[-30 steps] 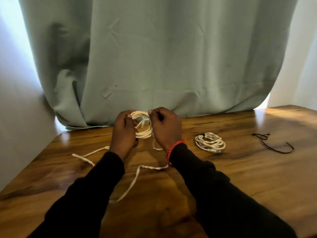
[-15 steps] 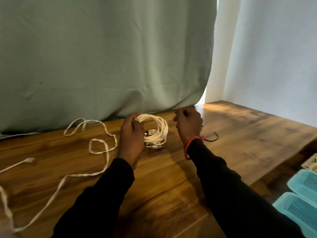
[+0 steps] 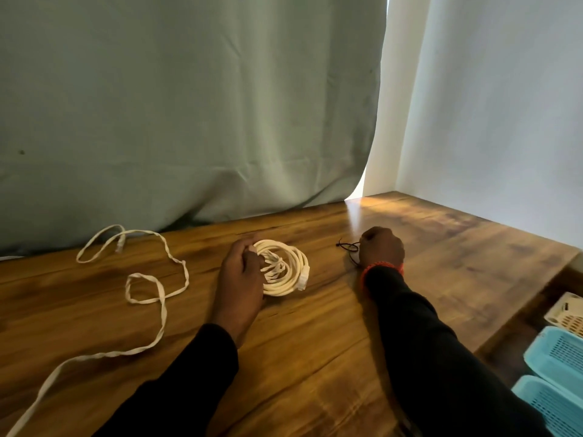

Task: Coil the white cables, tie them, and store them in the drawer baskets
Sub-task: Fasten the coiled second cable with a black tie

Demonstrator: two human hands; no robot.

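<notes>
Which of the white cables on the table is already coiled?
The coiled white cable, gripped by the left hand. The flat white cable to its left lies loose across the table.

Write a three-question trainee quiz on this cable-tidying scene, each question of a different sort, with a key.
1. True or false: the left hand grips the coiled white cable as it rests on the brown wooden table.
2. Multiple choice: the right hand is at
A. the thin black tie
B. the loose flat white cable
C. the light blue plastic baskets
3. Fill in: the loose flat white cable lies to the ___ of the coil.

Key: 1 true; 2 A; 3 left.
</notes>
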